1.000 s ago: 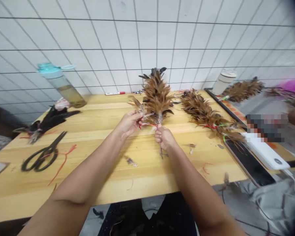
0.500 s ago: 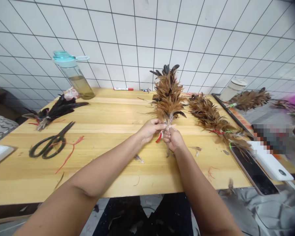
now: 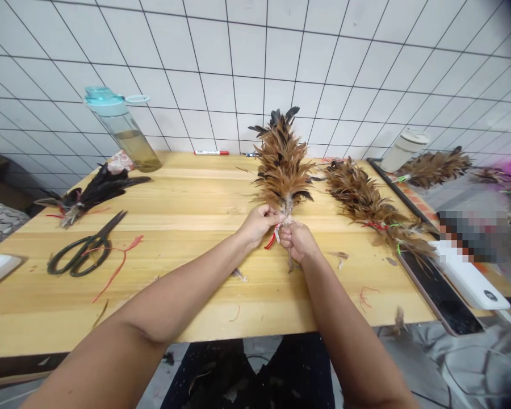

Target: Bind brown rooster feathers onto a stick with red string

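Observation:
A brown and black feather duster stands up from the table in front of me, its dark tip toward the wall. My right hand is closed around its stem just under the feathers, and a short end of the stick shows below the fist. At the pale quill ends, my left hand pinches with thumb and forefinger. A red tie hangs down between the two hands. What exactly the left fingertips press on is too small to make out.
Black scissors, red string and a bundle of black feathers lie left. A water bottle stands behind them. Rightward are another feather duster, a phone and a white power bank. A marker lies by the wall.
The view has shifted slightly. The feather duster leans a little further left, with its tip lower left than before. Both hands keep their places at its base.

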`<state>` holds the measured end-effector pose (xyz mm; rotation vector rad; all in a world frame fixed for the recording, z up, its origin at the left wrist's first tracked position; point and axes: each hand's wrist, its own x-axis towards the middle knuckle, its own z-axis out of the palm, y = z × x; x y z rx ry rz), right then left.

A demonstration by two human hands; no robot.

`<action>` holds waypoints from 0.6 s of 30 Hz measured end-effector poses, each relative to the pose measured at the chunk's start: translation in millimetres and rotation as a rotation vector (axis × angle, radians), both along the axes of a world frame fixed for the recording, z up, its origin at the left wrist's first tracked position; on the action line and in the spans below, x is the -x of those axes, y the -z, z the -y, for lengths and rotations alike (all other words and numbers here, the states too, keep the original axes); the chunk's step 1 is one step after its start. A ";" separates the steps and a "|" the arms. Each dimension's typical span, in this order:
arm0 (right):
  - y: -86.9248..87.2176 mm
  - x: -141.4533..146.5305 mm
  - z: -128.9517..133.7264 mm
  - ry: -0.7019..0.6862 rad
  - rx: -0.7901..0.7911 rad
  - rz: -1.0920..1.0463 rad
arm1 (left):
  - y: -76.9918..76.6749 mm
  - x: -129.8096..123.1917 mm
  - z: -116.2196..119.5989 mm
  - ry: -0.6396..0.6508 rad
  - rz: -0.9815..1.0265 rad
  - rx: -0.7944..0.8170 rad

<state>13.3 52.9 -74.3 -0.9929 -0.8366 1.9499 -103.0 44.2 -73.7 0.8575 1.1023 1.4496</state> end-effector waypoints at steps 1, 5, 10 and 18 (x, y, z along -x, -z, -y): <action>-0.3 -0.1 0.5 -0.003 -0.011 0.001 | -0.2 -0.4 0.1 -0.005 -0.003 -0.002; -1.4 -1.0 2.5 -0.041 -0.058 -0.011 | -1.0 -1.4 1.1 -0.033 -0.019 -0.018; 0.3 -1.2 3.5 -0.021 -0.103 0.034 | -1.0 -3.3 3.0 -0.052 -0.038 -0.046; 1.3 3.5 3.7 0.026 -0.018 0.066 | 2.9 -4.4 2.5 0.012 -0.030 0.028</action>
